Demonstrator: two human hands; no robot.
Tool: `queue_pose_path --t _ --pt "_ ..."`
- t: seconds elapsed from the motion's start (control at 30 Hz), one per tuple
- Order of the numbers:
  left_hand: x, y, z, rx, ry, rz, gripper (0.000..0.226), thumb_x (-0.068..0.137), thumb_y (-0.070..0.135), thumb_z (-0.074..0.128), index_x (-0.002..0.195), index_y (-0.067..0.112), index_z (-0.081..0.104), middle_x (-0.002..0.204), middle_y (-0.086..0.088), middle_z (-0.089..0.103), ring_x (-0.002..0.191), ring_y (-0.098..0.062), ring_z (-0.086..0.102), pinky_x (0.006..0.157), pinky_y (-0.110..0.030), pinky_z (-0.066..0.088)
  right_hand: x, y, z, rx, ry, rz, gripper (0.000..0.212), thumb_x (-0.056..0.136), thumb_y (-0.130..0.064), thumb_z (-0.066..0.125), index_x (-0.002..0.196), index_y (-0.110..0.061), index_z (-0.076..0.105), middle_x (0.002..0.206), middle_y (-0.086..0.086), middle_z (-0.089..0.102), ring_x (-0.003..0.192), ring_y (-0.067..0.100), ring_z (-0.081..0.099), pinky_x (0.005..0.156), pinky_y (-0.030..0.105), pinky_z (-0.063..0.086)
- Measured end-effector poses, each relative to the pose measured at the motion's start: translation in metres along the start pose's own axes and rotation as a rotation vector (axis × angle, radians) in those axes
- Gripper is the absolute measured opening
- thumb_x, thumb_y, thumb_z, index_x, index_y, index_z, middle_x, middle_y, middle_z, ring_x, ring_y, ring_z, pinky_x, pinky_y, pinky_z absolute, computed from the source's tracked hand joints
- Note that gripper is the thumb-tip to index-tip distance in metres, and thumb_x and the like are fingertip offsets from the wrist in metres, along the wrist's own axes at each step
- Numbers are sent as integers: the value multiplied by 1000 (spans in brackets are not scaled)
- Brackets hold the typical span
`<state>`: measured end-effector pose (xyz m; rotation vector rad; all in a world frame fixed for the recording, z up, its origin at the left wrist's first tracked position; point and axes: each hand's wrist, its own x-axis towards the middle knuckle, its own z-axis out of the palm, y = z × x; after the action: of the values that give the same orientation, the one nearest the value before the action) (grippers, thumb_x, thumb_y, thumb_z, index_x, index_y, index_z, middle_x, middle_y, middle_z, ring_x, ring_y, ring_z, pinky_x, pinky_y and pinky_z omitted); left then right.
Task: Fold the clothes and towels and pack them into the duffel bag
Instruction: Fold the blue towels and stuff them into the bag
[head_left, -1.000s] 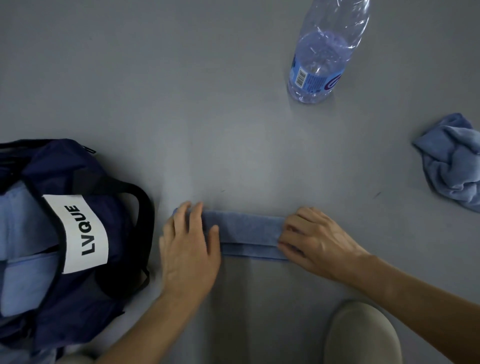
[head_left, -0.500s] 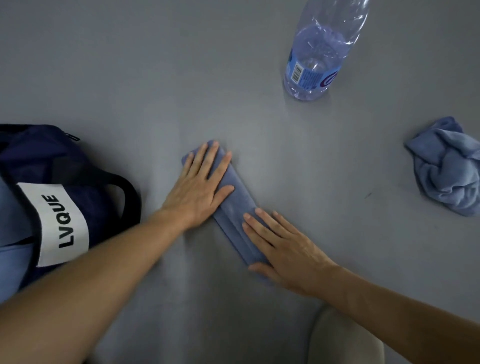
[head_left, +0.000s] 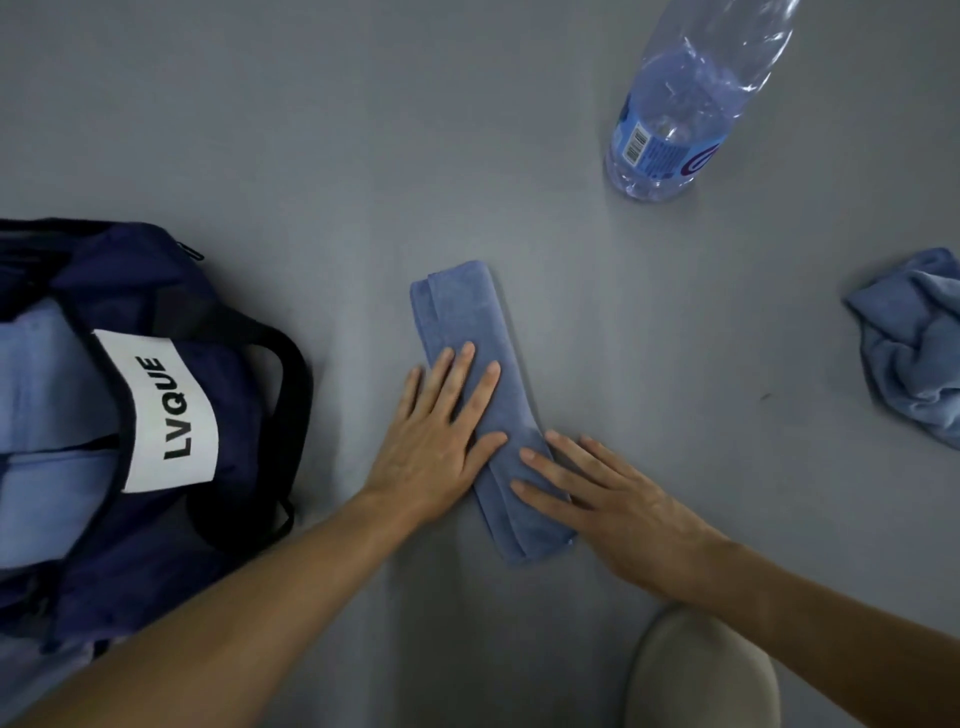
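A blue towel (head_left: 462, 312), folded into a long narrow strip, lies on the grey table, running from upper left to lower right. My left hand (head_left: 441, 441) presses flat on its middle with straight fingers. My right hand (head_left: 608, 499) lies flat on the strip's near end, fingers straight. At the left stands the open navy duffel bag (head_left: 228, 322) with a white LVQUE label; light blue folded cloth (head_left: 41, 395) shows inside it. A crumpled blue towel (head_left: 914, 343) sits at the right edge.
A clear plastic water bottle (head_left: 675, 114) with a blue label stands at the back right. A beige rounded object (head_left: 701, 670) shows at the bottom edge under my right arm. The grey table (head_left: 311, 130) spreads all round.
The folded towel has turned from lying crosswise to lying diagonally. My left hand has slid down from the strip's far end to its middle. My right hand still rests on the near end.
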<state>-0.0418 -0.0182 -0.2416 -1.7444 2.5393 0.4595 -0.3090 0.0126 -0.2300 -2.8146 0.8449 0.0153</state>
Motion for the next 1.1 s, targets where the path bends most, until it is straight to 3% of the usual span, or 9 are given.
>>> queue_pose_path --t 0.1,0.23,0.4,0.53,0.63,0.7,0.8,0.97,1.1 --pt "11 -8 -3 43 -41 33 71 104 60 18 160 26 -9 168 -6 -15 155 -26 -12 124 -54 2 5 3 3 35 46 1 65 94 -25 46 157 -28 30 164 2 25 152 32 18 119 46 24" --pt "23 -13 -16 36 -74 67 71 104 59 20 160 29 -11 167 -3 -18 154 -25 -16 124 -54 1 20 -9 -3 143 98 107 58 91 -46 56 146 -26 49 159 4 37 149 32 28 118 49 31" --pt "-1 4 -44 -326 216 55 48 103 44 39 133 15 64 144 -4 56 143 -25 41 117 -41 32 43 -24 -24 530 260 452 43 90 -56 58 115 -24 71 122 -8 67 117 18 55 97 36 48" --pt "-33 31 -66 -691 -2 -164 51 88 63 54 132 38 58 118 19 67 106 1 61 92 -20 46 61 -22 -37 814 159 790 45 75 -71 55 91 -31 66 88 -9 67 90 11 57 78 27 46" --pt "-35 36 -54 -804 21 -321 43 90 43 69 131 37 57 113 19 70 101 1 66 86 -21 51 71 -16 -39 848 162 885 42 80 -64 58 80 -22 57 75 -2 63 74 16 58 64 27 42" --pt "-28 37 -46 -833 94 -455 28 95 37 65 123 34 61 103 15 73 92 -2 68 81 -27 54 78 -14 -43 788 138 890 38 90 -58 54 85 -20 57 80 0 63 78 21 58 65 29 38" --pt "-15 40 -40 -844 106 -547 18 96 36 63 114 32 62 96 14 72 86 -2 67 75 -26 54 80 -16 -52 707 154 806 34 98 -43 55 126 -23 55 110 0 63 103 20 56 81 31 44" --pt "-5 40 -41 -735 120 -547 11 96 37 64 104 31 61 85 18 67 76 0 61 63 -6 40 58 -5 -38 94 264 309 51 96 -41 54 138 -13 56 146 9 51 132 31 50 105 44 46" --pt "-11 44 -40 -568 236 -432 35 95 29 66 128 27 56 115 9 64 99 -6 59 81 -12 43 46 4 -14 -57 58 277 68 97 -48 44 156 -17 32 163 7 28 147 35 31 113 52 36"
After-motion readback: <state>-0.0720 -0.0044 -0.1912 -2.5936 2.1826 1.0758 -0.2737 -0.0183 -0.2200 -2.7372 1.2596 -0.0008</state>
